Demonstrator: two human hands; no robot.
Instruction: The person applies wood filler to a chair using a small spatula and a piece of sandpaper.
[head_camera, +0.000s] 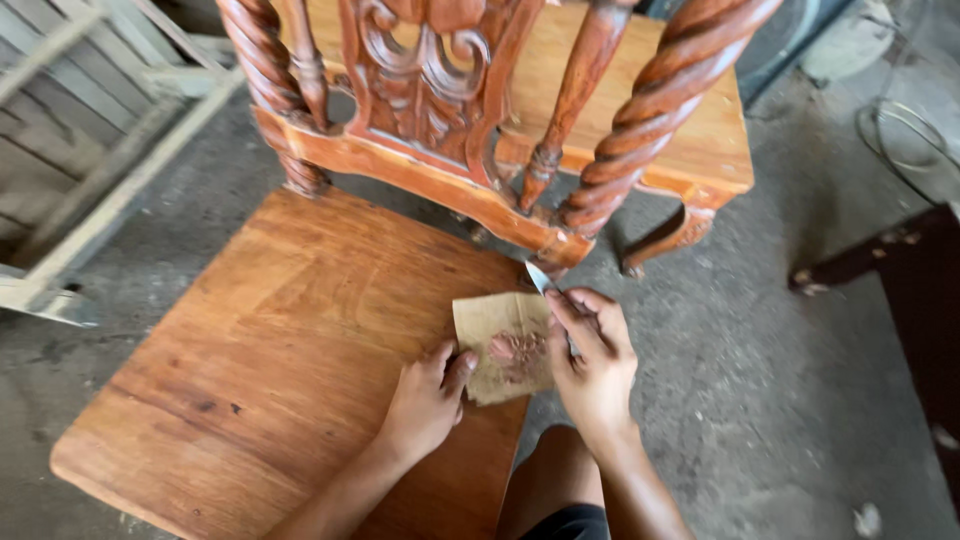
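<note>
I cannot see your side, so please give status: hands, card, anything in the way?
Left hand pins card on seat. Right hand holds blade over brown paste. Nothing in the way.

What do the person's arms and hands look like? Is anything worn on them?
Both arms are bare, with no sleeves in view. The left hand and the right hand have no gloves, rings, watch or bracelets that show. The nails look short. A bit of dark shorts shows at the bottom edge.

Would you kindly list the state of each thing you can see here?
Chair seat: bare wood, upright.
Paper sheet: flat on the seat's edge, reddish paste on it.
Blade: tip near the chair's corner.
Left hand: pressing the paper.
Right hand: gripping the blade.
</note>
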